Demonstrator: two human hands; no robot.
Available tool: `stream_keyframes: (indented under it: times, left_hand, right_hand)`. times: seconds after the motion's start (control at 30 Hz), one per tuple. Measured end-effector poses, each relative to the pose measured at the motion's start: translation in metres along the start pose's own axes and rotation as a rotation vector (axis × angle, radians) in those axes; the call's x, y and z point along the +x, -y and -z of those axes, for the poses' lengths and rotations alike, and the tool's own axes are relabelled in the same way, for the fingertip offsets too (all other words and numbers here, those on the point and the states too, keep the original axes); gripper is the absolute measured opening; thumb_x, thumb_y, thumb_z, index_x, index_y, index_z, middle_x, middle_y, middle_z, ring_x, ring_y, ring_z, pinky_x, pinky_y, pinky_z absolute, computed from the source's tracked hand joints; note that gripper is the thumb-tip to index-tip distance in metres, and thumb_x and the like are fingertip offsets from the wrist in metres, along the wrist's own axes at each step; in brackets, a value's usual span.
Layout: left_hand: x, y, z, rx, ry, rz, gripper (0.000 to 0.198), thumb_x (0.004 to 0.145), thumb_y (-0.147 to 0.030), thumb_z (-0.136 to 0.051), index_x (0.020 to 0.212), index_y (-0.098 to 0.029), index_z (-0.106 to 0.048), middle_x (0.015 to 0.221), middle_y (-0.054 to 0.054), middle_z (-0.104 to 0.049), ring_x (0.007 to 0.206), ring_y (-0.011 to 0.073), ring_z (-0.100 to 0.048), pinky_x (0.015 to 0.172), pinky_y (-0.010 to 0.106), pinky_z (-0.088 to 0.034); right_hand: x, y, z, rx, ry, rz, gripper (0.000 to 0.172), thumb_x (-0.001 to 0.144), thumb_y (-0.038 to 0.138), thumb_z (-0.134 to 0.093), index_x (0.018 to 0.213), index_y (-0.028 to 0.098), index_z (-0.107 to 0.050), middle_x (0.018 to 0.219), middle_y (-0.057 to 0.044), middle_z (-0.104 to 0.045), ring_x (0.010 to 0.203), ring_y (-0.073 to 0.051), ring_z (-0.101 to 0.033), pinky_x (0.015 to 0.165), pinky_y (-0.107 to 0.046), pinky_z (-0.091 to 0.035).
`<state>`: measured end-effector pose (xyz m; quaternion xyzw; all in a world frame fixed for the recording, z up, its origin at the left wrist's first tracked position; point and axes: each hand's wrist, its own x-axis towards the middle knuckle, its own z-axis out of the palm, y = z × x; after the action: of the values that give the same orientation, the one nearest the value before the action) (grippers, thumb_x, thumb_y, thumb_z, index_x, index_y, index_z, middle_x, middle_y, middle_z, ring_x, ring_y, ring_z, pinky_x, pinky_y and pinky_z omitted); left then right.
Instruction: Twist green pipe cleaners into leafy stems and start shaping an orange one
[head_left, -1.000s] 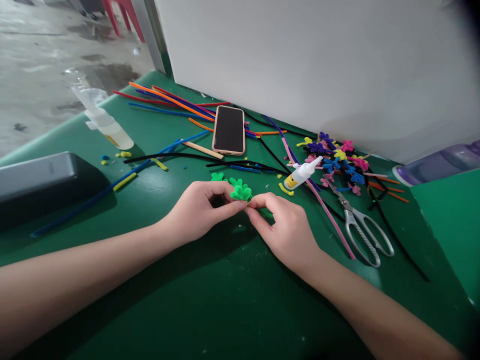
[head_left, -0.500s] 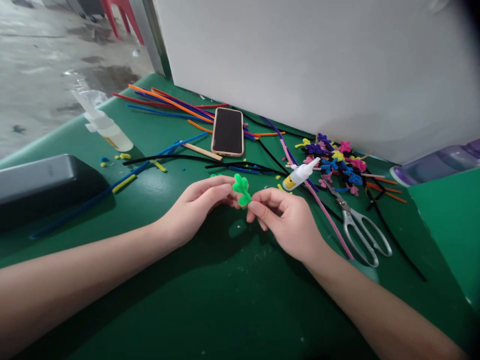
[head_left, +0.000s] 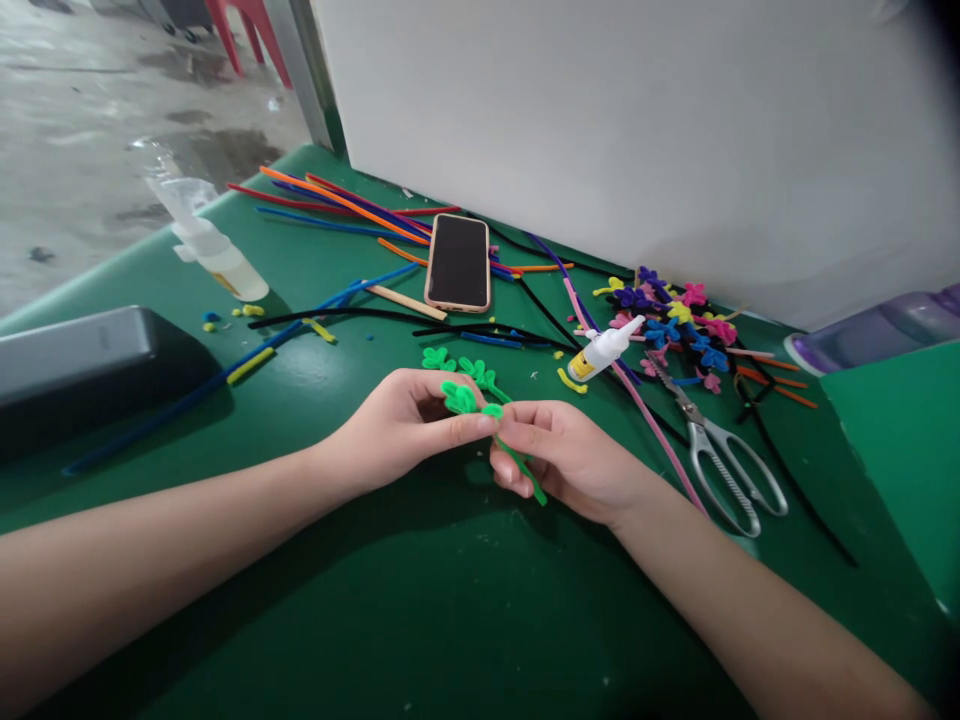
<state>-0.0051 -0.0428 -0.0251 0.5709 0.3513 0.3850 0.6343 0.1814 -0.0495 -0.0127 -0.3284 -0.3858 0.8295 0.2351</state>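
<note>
Between my two hands is a bright green pipe cleaner (head_left: 459,398) bent into leaf-like loops, its straight tail slanting down to the right. My left hand (head_left: 409,422) pinches it near the loops with thumb and fingers. The fingertips of my right hand (head_left: 564,448) close on it just beside the left thumb. Past my left fingers, more looped green pipe cleaner (head_left: 439,360) lies on the green table (head_left: 360,620); whether it joins the held piece I cannot tell. A small white glue bottle (head_left: 604,350) stands tilted beyond my right hand.
Silver scissors (head_left: 724,465) lie to the right, near a pile of colourful pipe-cleaner flowers (head_left: 675,315). A phone (head_left: 459,262) rests at the back among loose pipe cleaners (head_left: 345,205). On the left are a clear bottle (head_left: 221,262) and a dark grey case (head_left: 90,375).
The green pipe cleaner has turned, so its tail now shows below my right fingers. My left thumb has moved right to meet the right fingertips. More green loops show behind my left hand.
</note>
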Motion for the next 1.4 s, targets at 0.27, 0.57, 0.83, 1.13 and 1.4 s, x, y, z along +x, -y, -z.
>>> stream_keyframes:
  times: [0.27, 0.57, 0.83, 1.13, 1.4]
  left_hand:
    - [-0.004, -0.003, -0.007, 0.043, -0.107, 0.066, 0.017, 0.077, -0.024, -0.065, 0.062, -0.015, -0.061, 0.063, -0.002, -0.061, 0.057, 0.0094, -0.053, 0.057, 0.02, -0.043]
    - [-0.004, -0.003, -0.01, 0.109, -0.176, 0.087, 0.02, 0.077, -0.029, -0.065, 0.063, -0.015, -0.061, 0.061, -0.001, -0.062, 0.056, 0.0107, -0.054, 0.054, 0.021, -0.042]
    - [-0.001, 0.001, -0.006, 0.008, -0.22, 0.049, 0.028, 0.084, -0.036, -0.056, 0.066, -0.014, -0.06, 0.067, 0.001, -0.059, 0.064, 0.013, -0.055, 0.062, 0.025, -0.042]
    - [0.0, 0.0, -0.004, 0.137, -0.229, 0.045, 0.03, 0.082, -0.036, -0.059, 0.061, -0.015, -0.053, 0.059, -0.002, -0.053, 0.058, 0.0101, -0.046, 0.057, 0.023, -0.036]
    - [-0.002, -0.004, -0.005, 0.357, -0.154, 0.021, 0.025, 0.085, -0.034, -0.054, 0.068, -0.015, -0.053, 0.06, -0.003, -0.05, 0.057, 0.0093, -0.045, 0.054, 0.022, -0.036]
  right_hand:
    - [-0.002, 0.0, -0.005, -0.359, -0.2, 0.179, 0.019, 0.082, 0.035, -0.062, 0.08, 0.016, -0.059, 0.071, -0.002, -0.069, 0.057, -0.011, -0.063, 0.058, -0.025, -0.05]
    - [-0.007, -0.014, -0.012, -1.169, -0.54, 0.535, 0.015, 0.086, 0.033, -0.056, 0.079, 0.021, -0.061, 0.075, -0.006, -0.07, 0.073, -0.021, -0.066, 0.067, -0.032, -0.047]
    - [-0.001, -0.007, -0.012, -0.409, -0.377, 0.273, 0.021, 0.083, 0.038, -0.059, 0.083, 0.018, -0.058, 0.074, -0.003, -0.071, 0.06, -0.015, -0.068, 0.063, -0.029, -0.052]
    - [0.002, -0.007, -0.011, -0.286, -0.372, 0.276, 0.014, 0.082, 0.031, -0.062, 0.086, 0.017, -0.058, 0.074, -0.002, -0.071, 0.061, -0.014, -0.067, 0.066, -0.03, -0.054]
    - [0.003, -0.008, -0.006, -0.389, -0.346, 0.296, 0.017, 0.081, 0.034, -0.062, 0.079, 0.017, -0.064, 0.066, 0.0, -0.068, 0.061, -0.012, -0.064, 0.063, -0.026, -0.051]
